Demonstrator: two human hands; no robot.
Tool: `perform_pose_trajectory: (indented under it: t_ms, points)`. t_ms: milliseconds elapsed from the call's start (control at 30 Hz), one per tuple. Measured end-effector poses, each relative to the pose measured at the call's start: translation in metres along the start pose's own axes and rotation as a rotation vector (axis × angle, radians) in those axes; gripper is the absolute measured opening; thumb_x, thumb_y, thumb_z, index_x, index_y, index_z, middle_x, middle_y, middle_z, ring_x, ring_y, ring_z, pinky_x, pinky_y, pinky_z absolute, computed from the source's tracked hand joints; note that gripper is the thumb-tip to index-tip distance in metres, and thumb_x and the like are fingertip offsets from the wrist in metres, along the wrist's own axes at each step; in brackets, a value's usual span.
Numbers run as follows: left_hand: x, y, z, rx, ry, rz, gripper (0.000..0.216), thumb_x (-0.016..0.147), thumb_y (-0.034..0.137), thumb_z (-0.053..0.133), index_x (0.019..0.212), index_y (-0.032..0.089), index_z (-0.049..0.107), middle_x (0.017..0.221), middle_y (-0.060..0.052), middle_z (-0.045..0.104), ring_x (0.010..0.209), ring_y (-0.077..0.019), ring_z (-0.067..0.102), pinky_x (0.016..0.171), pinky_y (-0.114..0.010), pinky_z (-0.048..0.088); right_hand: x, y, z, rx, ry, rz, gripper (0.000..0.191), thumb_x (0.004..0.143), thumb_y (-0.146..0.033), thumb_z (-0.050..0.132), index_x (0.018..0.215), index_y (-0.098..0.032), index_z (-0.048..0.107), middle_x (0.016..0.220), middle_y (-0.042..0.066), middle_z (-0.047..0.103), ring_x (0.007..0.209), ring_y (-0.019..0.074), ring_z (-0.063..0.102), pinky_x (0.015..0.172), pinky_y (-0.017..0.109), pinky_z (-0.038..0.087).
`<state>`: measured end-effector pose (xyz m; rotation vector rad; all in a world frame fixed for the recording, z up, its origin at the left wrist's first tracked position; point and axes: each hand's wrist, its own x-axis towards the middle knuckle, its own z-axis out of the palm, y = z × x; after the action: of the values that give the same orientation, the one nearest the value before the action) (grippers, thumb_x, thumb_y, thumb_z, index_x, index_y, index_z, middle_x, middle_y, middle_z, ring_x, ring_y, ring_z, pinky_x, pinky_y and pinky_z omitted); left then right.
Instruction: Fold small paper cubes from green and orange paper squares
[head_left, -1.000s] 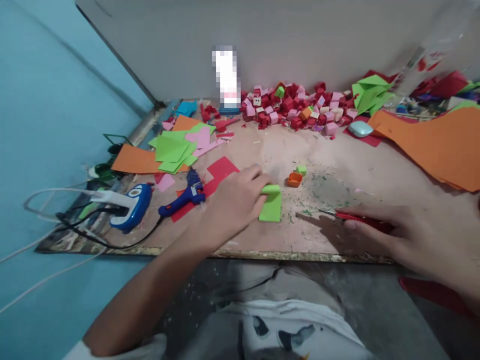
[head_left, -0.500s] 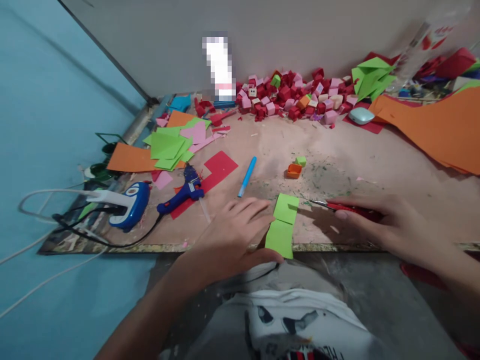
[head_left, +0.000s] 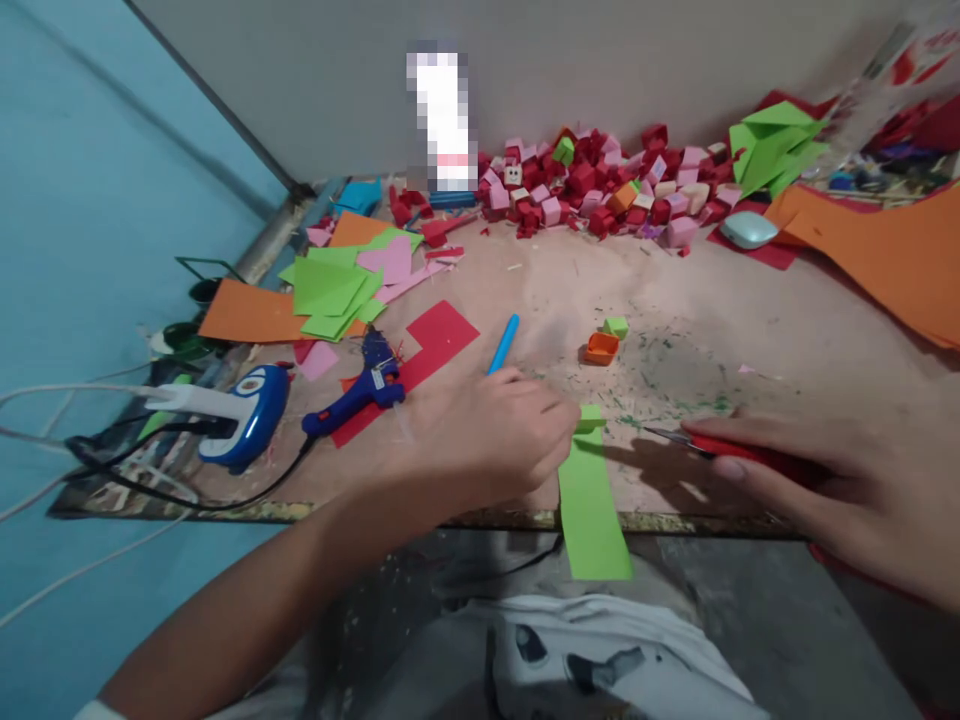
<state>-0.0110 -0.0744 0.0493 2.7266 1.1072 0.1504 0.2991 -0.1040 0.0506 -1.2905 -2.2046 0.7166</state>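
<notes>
My left hand [head_left: 502, 435] is curled shut, fingertips pinched on the far end of a green paper strip [head_left: 592, 510]. The strip lies just to the right of that hand. Its long axis runs away from me and toward me: the pinched end rests on the counter [head_left: 750, 330], with a small fold at the top, and the rest hangs past the counter's front edge over my lap.

My right hand [head_left: 840, 490] lies flat and low on the counter, fingers closed over the red handles of the scissors [head_left: 720, 447]. The blades point left, across the strip's length, and their tip stands near the strip's right edge but apart from it. I cannot tell whether the blades are parted.

So the left hand is the one on the paper. The right hand is further off, with the scissors between it and the strip.

Behind my left hand a blue pen [head_left: 504, 343] lies on the counter, and a blue glue gun [head_left: 356, 392] sits further left. A small orange box [head_left: 601, 347] and a green cube [head_left: 616, 326] sit beyond the strip.
</notes>
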Motion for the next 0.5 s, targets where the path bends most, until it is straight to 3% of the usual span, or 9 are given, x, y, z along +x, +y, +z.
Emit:
perform_pose_trajectory:
  t_ms: [100,167,267,400,500]
  points:
    - [0.002,-0.004,-0.005,-0.228,0.077,-0.176,0.027,0.106,0.025,0.051,0.102,0.020,0.077,0.095,-0.004,0.081,0.085,-0.0195,0.072,0.080,-0.033,0.051,0.003,0.006,0.001,-0.015,-0.091,-0.078,0.023,0.104,-0.032,0.066,0.120,-0.030,0.084,0.109,0.004,0.086,0.089,0.0234,0.082,0.066,0.029,0.063]
    - [0.006,-0.010,-0.008,-0.348,0.025,-0.236,0.028,0.107,0.026,0.051,0.105,0.021,0.078,0.092,-0.001,0.080,0.078,-0.0170,0.070,0.073,-0.030,0.049,0.009,0.007,0.003,-0.031,-0.197,-0.100,0.028,0.107,-0.033,0.065,0.129,-0.030,0.081,0.115,0.004,0.085,0.098,0.0232,0.082,0.075,0.030,0.064]
    - [0.013,-0.017,-0.003,-0.338,0.004,-0.275,0.029,0.110,0.027,0.050,0.110,0.020,0.078,0.093,-0.002,0.079,0.078,-0.0175,0.070,0.072,-0.030,0.050,0.019,0.007,0.009,-0.031,-0.326,-0.143,0.032,0.110,-0.035,0.059,0.134,-0.029,0.079,0.117,0.005,0.083,0.097,0.0217,0.081,0.078,0.031,0.064]
    - [0.007,-0.012,0.008,-0.058,0.179,-0.171,0.030,0.107,0.029,0.059,0.134,0.019,0.070,0.127,-0.011,0.076,0.112,-0.0270,0.072,0.095,-0.039,0.054,0.023,0.009,0.014,-0.118,-0.325,-0.227,0.035,0.112,-0.034,0.053,0.136,-0.029,0.079,0.116,0.007,0.082,0.090,0.0226,0.081,0.073,0.032,0.063]
    - [-0.010,-0.001,0.013,0.088,0.173,-0.038,0.031,0.105,0.034,0.063,0.132,0.020,0.070,0.151,-0.015,0.065,0.135,-0.0345,0.063,0.110,-0.048,0.051,0.022,0.009,0.015,-0.169,-0.304,-0.278,0.037,0.114,-0.034,0.051,0.137,-0.025,0.078,0.114,0.009,0.082,0.086,0.0234,0.082,0.069,0.033,0.062]
